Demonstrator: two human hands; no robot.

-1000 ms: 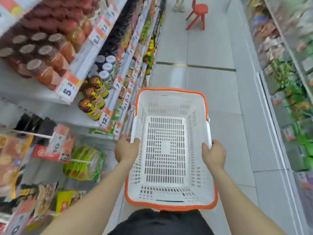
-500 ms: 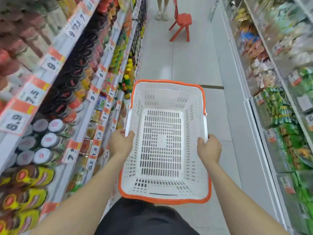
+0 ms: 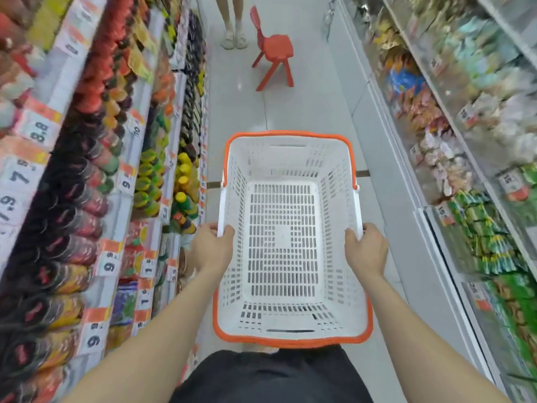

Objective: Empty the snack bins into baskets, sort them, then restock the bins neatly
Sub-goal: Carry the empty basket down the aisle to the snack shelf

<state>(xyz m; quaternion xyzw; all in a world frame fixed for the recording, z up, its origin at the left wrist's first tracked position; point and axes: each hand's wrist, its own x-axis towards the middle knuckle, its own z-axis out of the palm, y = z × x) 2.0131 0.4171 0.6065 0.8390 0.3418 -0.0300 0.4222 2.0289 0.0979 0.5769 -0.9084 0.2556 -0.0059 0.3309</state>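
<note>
A white slotted plastic basket with an orange rim is held level in front of my waist, and nothing lies in it. My left hand grips its left side handle. On the opposite side, my right hand grips the right handle. Clear snack bins full of wrapped snacks run along the right side of the aisle.
Shelves of jars and bottles with price tags line the left. A red plastic chair stands in the aisle ahead, and a person's legs are just beyond it. Grey tiled floor stretches between the shelves.
I have walked forward down the aisle with the basket. The shelves slid past and the red chair and the person's legs are closer. Both hands keep their grip.
</note>
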